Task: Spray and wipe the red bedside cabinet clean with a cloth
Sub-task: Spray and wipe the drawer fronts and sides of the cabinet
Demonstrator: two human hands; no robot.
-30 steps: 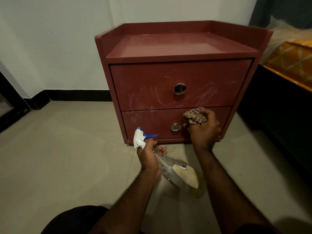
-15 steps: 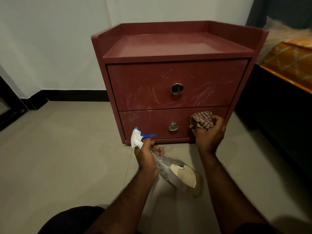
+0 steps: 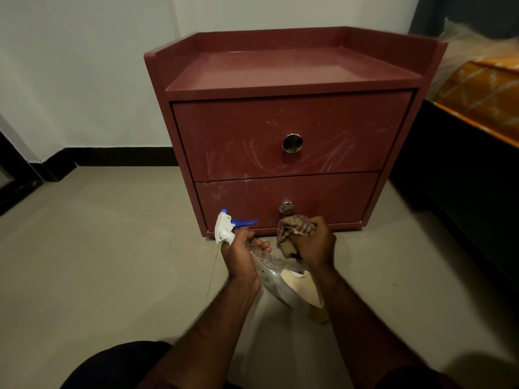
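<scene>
The spray bottle (image 3: 276,277) is clear, with a white and blue trigger head (image 3: 226,226). It carries a pale label (image 3: 302,287), but the writing is too blurred to read. The left hand (image 3: 241,255) grips the bottle at the neck with fingers curled round it, and the bottle lies tilted in front of the red bedside cabinet (image 3: 280,122). The right hand (image 3: 316,245) is closed around a bunched checked cloth (image 3: 295,226), just before the cabinet's bottom edge and below the lower drawer knob (image 3: 286,206). I cannot tell if the cloth touches the cabinet. The cabinet stands on the floor (image 3: 98,248).
</scene>
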